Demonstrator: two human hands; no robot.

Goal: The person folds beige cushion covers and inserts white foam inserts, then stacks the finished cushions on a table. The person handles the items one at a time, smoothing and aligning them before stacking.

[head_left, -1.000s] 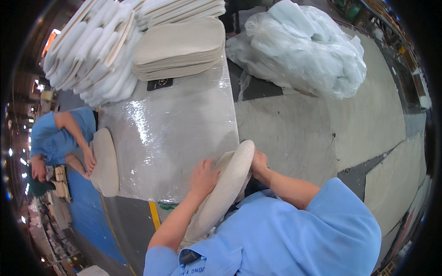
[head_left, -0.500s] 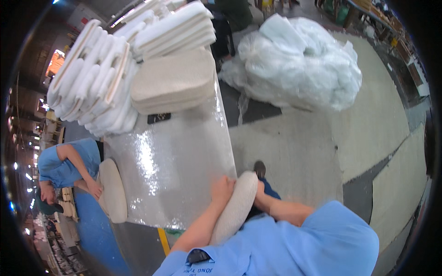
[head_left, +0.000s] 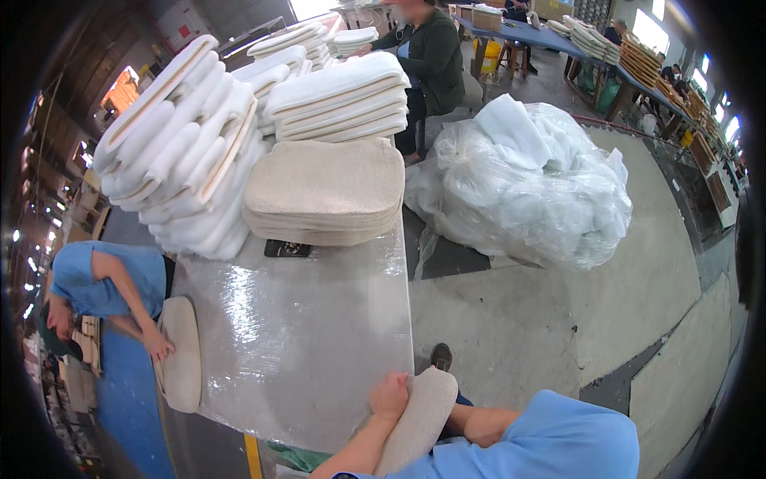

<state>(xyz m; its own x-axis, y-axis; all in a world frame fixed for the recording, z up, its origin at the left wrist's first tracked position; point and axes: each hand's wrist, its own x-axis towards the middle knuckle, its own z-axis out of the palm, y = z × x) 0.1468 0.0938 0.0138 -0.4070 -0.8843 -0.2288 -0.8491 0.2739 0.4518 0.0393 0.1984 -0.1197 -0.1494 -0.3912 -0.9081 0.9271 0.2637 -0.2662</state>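
A beige, fabric-covered cushion (head_left: pixel 419 411) stands on edge against my body, at the near right corner of the table. My left hand (head_left: pixel 388 395) is closed in a fist at the cushion's left upper edge, gripping it there. On the other side my right forearm (head_left: pixel 483 425) reaches behind the cushion, which hides the right hand and its fingers. Farther up the table lies a stack of beige cushions (head_left: pixel 323 191), their rounded corners lined up. A dark phone-like object (head_left: pixel 287 248) rests at the foot of that stack.
Tall piles of white padded pieces (head_left: pixel 179 144) stand at the far left of the plastic-covered table (head_left: pixel 311 335). A clear bag of white stuffing (head_left: pixel 527 191) sits on the floor to the right. A co-worker in blue (head_left: pixel 120 279) handles another beige cushion (head_left: pixel 182 355) at left.
The view has tilted upward, so the table and piles sit lower in the picture. My right hand, partly seen before, is now behind the cushion. The left hand keeps its grip.
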